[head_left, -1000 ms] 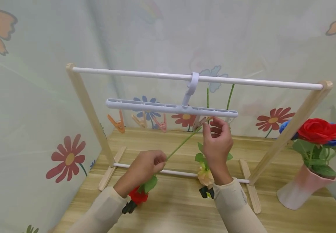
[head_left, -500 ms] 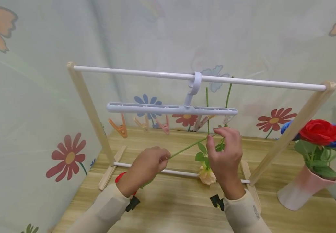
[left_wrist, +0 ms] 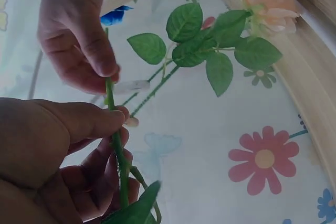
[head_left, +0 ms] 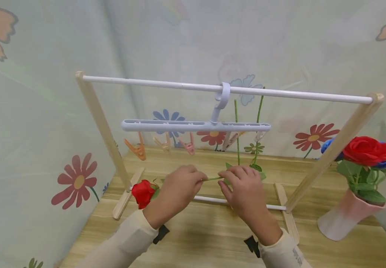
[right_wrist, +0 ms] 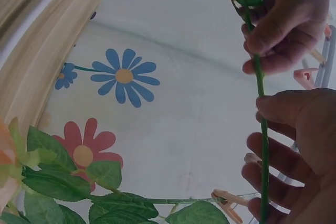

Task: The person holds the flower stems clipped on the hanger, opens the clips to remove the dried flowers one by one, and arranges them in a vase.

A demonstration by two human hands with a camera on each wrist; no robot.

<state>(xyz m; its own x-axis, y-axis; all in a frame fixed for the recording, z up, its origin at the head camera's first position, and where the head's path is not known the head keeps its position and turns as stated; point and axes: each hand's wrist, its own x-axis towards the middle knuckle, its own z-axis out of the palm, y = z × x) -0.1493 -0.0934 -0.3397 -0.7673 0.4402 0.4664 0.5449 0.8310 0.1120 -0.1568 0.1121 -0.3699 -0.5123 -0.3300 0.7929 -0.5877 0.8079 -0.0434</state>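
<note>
My left hand (head_left: 181,190) pinches the green stem (right_wrist: 260,85) of a red rose (head_left: 143,193), whose bloom sticks out to the left beside the wrist. Farther along the same stem, my right hand (head_left: 246,190) holds it between thumb and fingers. The stem lies nearly level between the two hands, below a pale hanger (head_left: 169,125) with clothespins. Upside down behind my right hand hangs a peach rose (left_wrist: 270,1), its bloom mostly hidden in the head view. Two upright stems (head_left: 236,115) rise past the hanger's right half.
A wooden rack with a white top rod (head_left: 152,84) carries the hanger. On its left half are an orange clothespin (head_left: 138,149), a peach clothespin (head_left: 163,143) and a pink clothespin (head_left: 188,145). At right stands a pink-white vase (head_left: 347,216) with red and blue roses (head_left: 368,152).
Both hands have come down from the hanger and closer together along the stem. The red bloom has swung up and left, out from under the left wrist. The hanger has tilted slightly.
</note>
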